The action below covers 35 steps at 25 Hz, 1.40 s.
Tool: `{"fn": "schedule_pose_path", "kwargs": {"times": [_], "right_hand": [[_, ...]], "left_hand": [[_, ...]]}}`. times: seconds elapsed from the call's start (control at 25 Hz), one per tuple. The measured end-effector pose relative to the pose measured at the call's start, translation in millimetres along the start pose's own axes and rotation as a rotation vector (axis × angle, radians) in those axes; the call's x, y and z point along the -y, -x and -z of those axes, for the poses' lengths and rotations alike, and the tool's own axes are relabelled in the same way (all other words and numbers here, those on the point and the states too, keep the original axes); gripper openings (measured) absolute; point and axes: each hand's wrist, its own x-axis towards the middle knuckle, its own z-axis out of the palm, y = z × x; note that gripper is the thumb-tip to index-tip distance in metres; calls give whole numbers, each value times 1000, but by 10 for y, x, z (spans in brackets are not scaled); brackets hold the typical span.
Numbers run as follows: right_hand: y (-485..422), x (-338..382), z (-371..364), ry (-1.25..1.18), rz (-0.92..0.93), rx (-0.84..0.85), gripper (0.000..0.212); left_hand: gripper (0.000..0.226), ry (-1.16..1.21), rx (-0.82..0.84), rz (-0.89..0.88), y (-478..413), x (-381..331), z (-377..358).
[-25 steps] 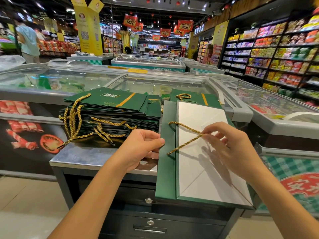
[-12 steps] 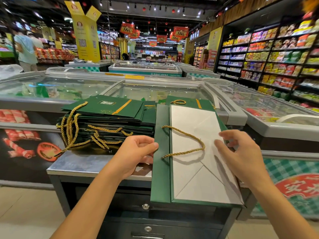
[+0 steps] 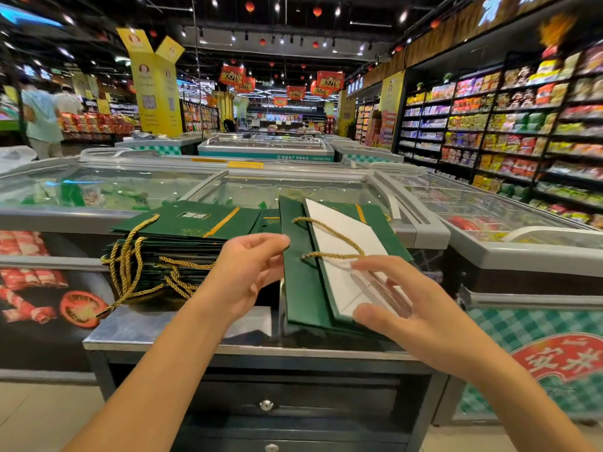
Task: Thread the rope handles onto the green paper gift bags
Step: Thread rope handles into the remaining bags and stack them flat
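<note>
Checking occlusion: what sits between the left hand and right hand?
Head view: the green bag, its gold rope handle looped across the white panel.

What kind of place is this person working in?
Most likely a supermarket: glass-topped chest freezers stand behind the metal table, shelves of packaged snacks line the right side, and red banners hang overhead.

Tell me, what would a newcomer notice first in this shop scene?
The left hand and right hand meet at a flat green paper bag with a gold rope handle looped across its white panel, over a metal table. To its left sits a stack of bags, gold ropes dangling. Behind run glass-topped freezers, with packed shelves on the right.
</note>
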Motion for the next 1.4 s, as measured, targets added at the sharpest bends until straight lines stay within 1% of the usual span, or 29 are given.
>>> {"fn": "schedule_pose_path", "kwargs": {"times": [0.08, 0.16, 0.28, 0.36, 0.44, 0.52, 0.6, 0.64, 0.72, 0.76, 0.8, 0.88, 0.92, 0.96, 1.0, 1.08, 1.16, 1.24, 1.32, 1.4], "right_hand": [[-42, 72, 61, -47, 23, 20, 70], [-98, 123, 91, -23, 63, -11, 75], [-227, 151, 55, 49, 140, -167, 71], [-297, 155, 8, 26, 184, -247, 68], [-340, 155, -21, 48, 234, -317, 59], [-367, 153, -2, -6, 227, -397, 42], [-398, 173, 63, -195, 167, -481, 26], [-418, 181, 99, -301, 132, -542, 22], [-440, 181, 145, -525, 28, -655, 21], [-454, 173, 150, -655, -35, -698, 21], [-473, 161, 140, -796, -100, -739, 20], [-511, 109, 100, -1038, -210, -822, 20], [-523, 85, 68, -1126, -244, -840, 23], [-535, 67, 29, -1202, -261, -833, 27], [-532, 46, -14, -1259, -266, -808, 27], [-502, -40, -58, -1299, -286, -766, 23], [-463, -157, -12, -1267, -303, -720, 25], [-440, -286, 109, -1215, -279, -655, 37], [-426, -411, 239, -1105, -284, -562, 52], [-435, -512, 322, -967, -305, -419, 59]], "left_hand": [[6, -1, 7, -45, -27, -187, -120], [10, 11, 6, -76, -62, -342, -225], [13, 39, 1, -92, -93, -497, -349], [10, 48, 5, -95, -110, -556, -407], [9, 45, 11, -99, -139, -580, -429], [16, 23, 37, -105, -171, -562, -406], [20, -15, 52, -113, -174, -476, -356], [18, -45, 37, -110, -163, -401, -321], [13, -120, -17, -87, -128, -212, -246], [19, -149, -25, -61, -107, -109, -217], [29, -169, -9, -23, -80, -8, -212], [51, -168, 72, 46, 0, 164, -276], [60, -131, 115, 52, 36, 236, -330], [68, -81, 132, 33, 53, 301, -384], [69, -31, 116, -14, 57, 353, -424], [66, 11, 23, -141, 18, 396, -443], [71, 35, -34, -238, -49, 395, -390], [72, 44, -37, -287, -101, 336, -324], [67, -6, -30, -306, -172, 261, -271], [61, -112, -26, -308, -261, 188, -247]]}}
